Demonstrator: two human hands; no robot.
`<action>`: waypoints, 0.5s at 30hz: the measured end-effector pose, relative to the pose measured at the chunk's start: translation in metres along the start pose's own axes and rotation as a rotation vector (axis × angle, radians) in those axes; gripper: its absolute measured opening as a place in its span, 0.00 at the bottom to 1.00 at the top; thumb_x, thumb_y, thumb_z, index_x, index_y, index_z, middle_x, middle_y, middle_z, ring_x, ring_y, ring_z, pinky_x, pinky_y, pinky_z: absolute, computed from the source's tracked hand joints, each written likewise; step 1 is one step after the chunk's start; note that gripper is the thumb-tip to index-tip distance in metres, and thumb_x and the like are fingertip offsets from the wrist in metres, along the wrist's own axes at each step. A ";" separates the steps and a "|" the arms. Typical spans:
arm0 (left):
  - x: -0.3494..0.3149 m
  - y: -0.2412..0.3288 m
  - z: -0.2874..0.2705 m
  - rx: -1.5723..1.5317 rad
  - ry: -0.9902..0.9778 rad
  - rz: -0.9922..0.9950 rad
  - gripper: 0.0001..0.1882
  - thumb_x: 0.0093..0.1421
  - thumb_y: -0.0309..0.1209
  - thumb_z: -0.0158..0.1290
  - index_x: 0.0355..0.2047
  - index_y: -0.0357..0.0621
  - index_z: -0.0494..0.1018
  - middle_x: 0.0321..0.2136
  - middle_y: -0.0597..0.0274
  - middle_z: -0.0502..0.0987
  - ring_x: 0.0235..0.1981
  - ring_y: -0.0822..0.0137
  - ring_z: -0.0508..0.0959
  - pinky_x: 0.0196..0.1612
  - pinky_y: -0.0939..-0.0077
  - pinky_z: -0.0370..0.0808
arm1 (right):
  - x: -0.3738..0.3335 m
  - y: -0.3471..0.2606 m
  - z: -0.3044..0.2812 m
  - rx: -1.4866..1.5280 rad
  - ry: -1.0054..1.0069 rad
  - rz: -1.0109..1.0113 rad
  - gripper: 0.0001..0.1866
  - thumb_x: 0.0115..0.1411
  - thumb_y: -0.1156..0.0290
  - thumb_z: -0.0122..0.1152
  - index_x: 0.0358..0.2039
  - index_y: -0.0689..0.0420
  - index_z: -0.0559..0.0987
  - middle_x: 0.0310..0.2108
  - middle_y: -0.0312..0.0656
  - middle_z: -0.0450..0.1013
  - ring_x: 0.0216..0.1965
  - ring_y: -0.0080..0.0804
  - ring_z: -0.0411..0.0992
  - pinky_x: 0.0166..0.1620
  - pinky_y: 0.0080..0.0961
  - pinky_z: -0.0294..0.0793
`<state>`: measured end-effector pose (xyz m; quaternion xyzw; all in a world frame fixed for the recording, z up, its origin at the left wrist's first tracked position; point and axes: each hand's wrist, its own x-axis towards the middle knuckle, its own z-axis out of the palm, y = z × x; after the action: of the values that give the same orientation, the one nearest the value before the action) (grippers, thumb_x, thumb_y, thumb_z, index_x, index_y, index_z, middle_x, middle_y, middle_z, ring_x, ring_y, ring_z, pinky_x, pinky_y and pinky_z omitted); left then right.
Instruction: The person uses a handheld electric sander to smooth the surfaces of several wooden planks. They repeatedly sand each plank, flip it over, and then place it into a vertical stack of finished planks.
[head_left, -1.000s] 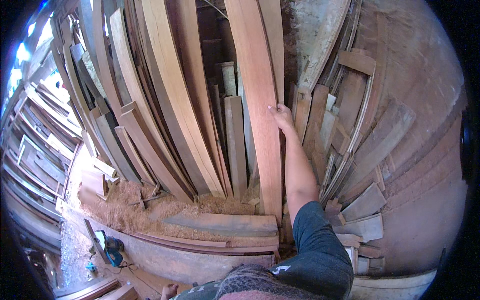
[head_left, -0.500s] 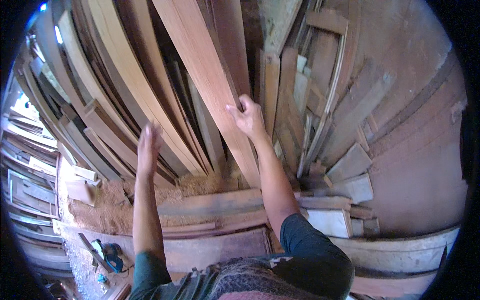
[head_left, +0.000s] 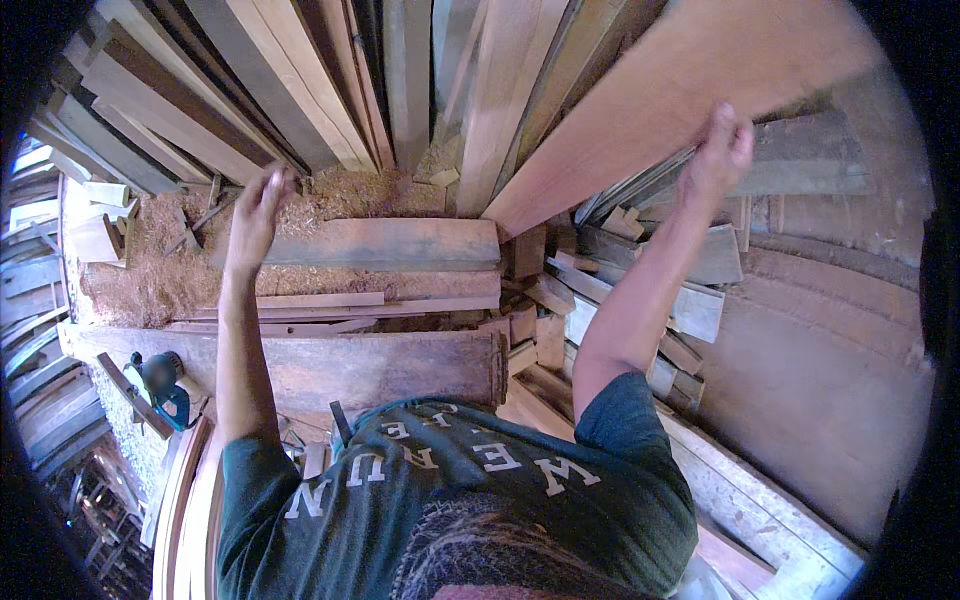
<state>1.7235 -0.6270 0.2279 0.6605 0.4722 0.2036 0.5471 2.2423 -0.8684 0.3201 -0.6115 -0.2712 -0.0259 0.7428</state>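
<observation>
Fingers of the right hand (head_left: 718,150) curl over the lower edge of the plank (head_left: 660,100), whose long axis slants up to the right from the stack, while the left hand (head_left: 258,205), fingers loosely spread, hangs empty well apart.

I count two hands: my right hand (head_left: 718,150) with its fingers on one wide leaning plank (head_left: 660,110), my left hand (head_left: 258,205) with its fingers spread above one flat board (head_left: 390,243). One blue power tool (head_left: 165,388) lies below them. The leaning planks beyond are too many to count.
</observation>
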 end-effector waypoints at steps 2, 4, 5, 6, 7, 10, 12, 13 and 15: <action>-0.026 -0.085 -0.016 0.098 0.069 -0.080 0.25 0.75 0.43 0.51 0.61 0.35 0.72 0.52 0.55 0.81 0.53 0.67 0.78 0.58 0.71 0.73 | -0.007 0.002 -0.007 0.085 0.102 0.019 0.21 0.67 0.61 0.67 0.52 0.62 0.76 0.49 0.43 0.77 0.51 0.33 0.74 0.55 0.35 0.75; -0.053 -0.131 -0.008 0.204 0.060 -0.128 0.24 0.75 0.42 0.52 0.60 0.34 0.73 0.51 0.53 0.81 0.52 0.66 0.78 0.57 0.69 0.74 | -0.016 0.000 -0.027 -0.005 0.226 -0.027 0.32 0.66 0.51 0.66 0.57 0.65 0.73 0.56 0.49 0.73 0.56 0.41 0.72 0.59 0.43 0.73; -0.070 -0.139 -0.004 0.278 0.044 -0.157 0.24 0.74 0.42 0.52 0.60 0.34 0.73 0.51 0.52 0.81 0.52 0.65 0.79 0.57 0.68 0.74 | -0.023 -0.009 -0.030 -0.051 0.270 -0.029 0.35 0.67 0.48 0.63 0.60 0.66 0.71 0.58 0.51 0.71 0.59 0.45 0.70 0.61 0.47 0.71; -0.081 -0.147 0.001 0.352 0.026 -0.185 0.24 0.74 0.42 0.52 0.59 0.34 0.73 0.51 0.51 0.81 0.52 0.64 0.79 0.57 0.67 0.74 | -0.031 -0.020 -0.034 -0.098 0.316 -0.033 0.38 0.69 0.45 0.59 0.62 0.67 0.68 0.61 0.54 0.68 0.61 0.48 0.68 0.63 0.51 0.68; -0.089 -0.157 0.008 0.297 0.004 -0.213 0.24 0.74 0.42 0.53 0.60 0.34 0.73 0.51 0.50 0.81 0.52 0.63 0.80 0.56 0.67 0.75 | -0.042 -0.026 -0.043 -0.117 0.328 -0.038 0.41 0.68 0.42 0.58 0.64 0.68 0.67 0.63 0.56 0.66 0.63 0.50 0.66 0.65 0.52 0.66; -0.094 -0.165 0.026 0.235 -0.051 -0.239 0.25 0.73 0.42 0.54 0.60 0.36 0.72 0.51 0.46 0.81 0.52 0.58 0.81 0.55 0.64 0.76 | -0.063 -0.046 -0.061 -0.150 0.354 -0.083 0.49 0.66 0.36 0.56 0.69 0.70 0.61 0.69 0.59 0.59 0.69 0.53 0.60 0.70 0.53 0.58; -0.093 -0.140 0.036 0.351 -0.068 -0.217 0.25 0.72 0.41 0.56 0.60 0.37 0.72 0.50 0.44 0.81 0.52 0.56 0.81 0.55 0.63 0.77 | -0.079 -0.052 -0.058 -0.144 0.351 -0.113 0.54 0.65 0.34 0.58 0.71 0.69 0.56 0.72 0.59 0.54 0.73 0.54 0.54 0.74 0.52 0.51; -0.090 -0.129 0.038 0.379 -0.115 -0.230 0.24 0.71 0.41 0.57 0.61 0.38 0.72 0.49 0.44 0.82 0.51 0.55 0.82 0.53 0.61 0.77 | -0.084 -0.061 -0.055 -0.154 0.359 -0.139 0.54 0.65 0.34 0.58 0.71 0.70 0.57 0.72 0.59 0.54 0.72 0.54 0.54 0.74 0.52 0.52; -0.082 -0.102 0.050 0.454 -0.170 -0.133 0.24 0.70 0.40 0.57 0.60 0.38 0.72 0.48 0.45 0.82 0.52 0.55 0.82 0.53 0.61 0.77 | -0.087 -0.081 -0.055 -0.185 0.389 -0.208 0.54 0.65 0.34 0.57 0.70 0.71 0.58 0.72 0.59 0.55 0.72 0.53 0.55 0.73 0.52 0.53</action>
<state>1.6829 -0.7276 0.1396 0.7487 0.5006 -0.0003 0.4345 2.1589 -0.9651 0.3487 -0.6294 -0.1809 -0.2441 0.7152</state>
